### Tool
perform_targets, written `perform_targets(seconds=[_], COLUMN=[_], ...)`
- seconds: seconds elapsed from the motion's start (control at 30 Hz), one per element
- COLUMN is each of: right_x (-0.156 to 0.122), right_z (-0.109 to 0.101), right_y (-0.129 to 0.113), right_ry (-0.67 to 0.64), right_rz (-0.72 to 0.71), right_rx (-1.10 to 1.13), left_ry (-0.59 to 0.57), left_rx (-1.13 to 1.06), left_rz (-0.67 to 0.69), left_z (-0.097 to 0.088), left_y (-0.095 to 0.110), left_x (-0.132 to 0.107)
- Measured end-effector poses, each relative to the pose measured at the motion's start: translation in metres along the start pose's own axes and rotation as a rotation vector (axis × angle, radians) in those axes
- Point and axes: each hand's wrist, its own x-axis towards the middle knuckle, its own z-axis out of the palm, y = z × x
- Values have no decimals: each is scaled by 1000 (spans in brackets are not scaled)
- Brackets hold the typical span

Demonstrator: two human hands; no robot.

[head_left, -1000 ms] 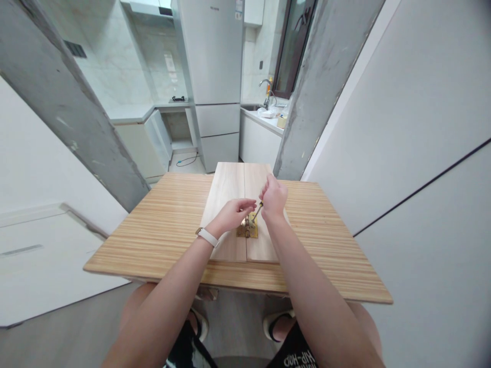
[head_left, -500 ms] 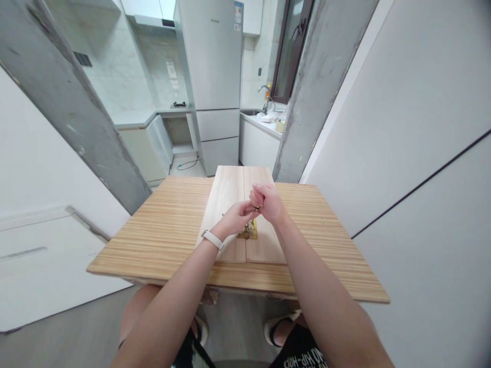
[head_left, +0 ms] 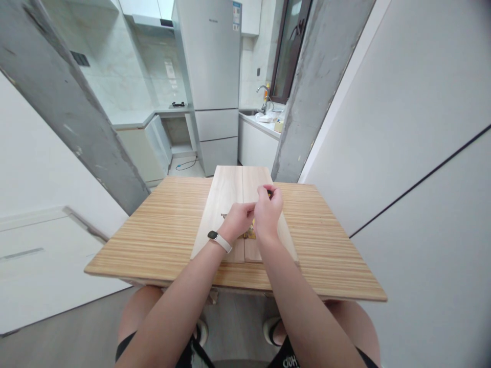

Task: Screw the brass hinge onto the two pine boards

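Observation:
Two pale wooden boards (head_left: 226, 186) lie side by side with a narrow seam between them. A brass-coloured hinge (head_left: 250, 233) rests across the seam, mostly covered by my hands. My right hand (head_left: 268, 212) is closed around a small black-and-yellow object (head_left: 270, 193); only a bit of it shows, so its kind is unclear. Just left of it, my left hand (head_left: 238, 220) is closed over the hinge, its fingertips meeting the right hand. Whatever those fingers pinch is hidden. Small metal pieces, perhaps screws (head_left: 223, 215), lie on the left board beside my left hand.
The boards sit on a wood-grain table (head_left: 172, 225) with angled corners. Beyond it stand a silver fridge (head_left: 217, 66) and a sink counter (head_left: 261, 133). White panels rise at both sides. My legs are under the table's near edge.
My right hand has turned over and shifted slightly right, so the black-and-yellow object now shows at its top. My left hand has rolled, with its fingers more tucked in.

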Motion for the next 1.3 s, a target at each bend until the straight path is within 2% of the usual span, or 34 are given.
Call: perform_targets(seconds=[0.1,0.2,0.4,0.47,0.53,0.7,0.73,0.8,0.97,1.17,1.3], right_x=[-7,-4,20,30,39,57,59,61,50,17,-6], right_z=[10,16,13,9,4,-11,-13,-14,-11,-8,-2], right_y=[-6,-7,5,8,8,3,2,2,4,-2,-15], right_ry=[109,154,51,-68,-255,-883,-952,-990,-839,-323,-168], right_rz=[55,63,127,176,211,287,303,318,214,13,-8], right_rx=[-45,-51,15,58,131,362,377,374,279,92,-33], left_ry=[-39,-48,-36,-38,-44,-44,-34,-12,43,78,128], left_rx=[98,84,-238,-344,-443,-685,-721,-745,-639,-555,-320], left_rz=[-5,-12,-26,-49,-85,-45,-39,-50,-142,-128,-144], left_z=[0,-2,-2,0,1,3,4,6,4,-1,-3], left_y=[-2,-2,-1,-3,-6,-6,-5,-4,0,7,13], left_x=[1,1,-2,-2,-1,4,5,7,8,6,3])
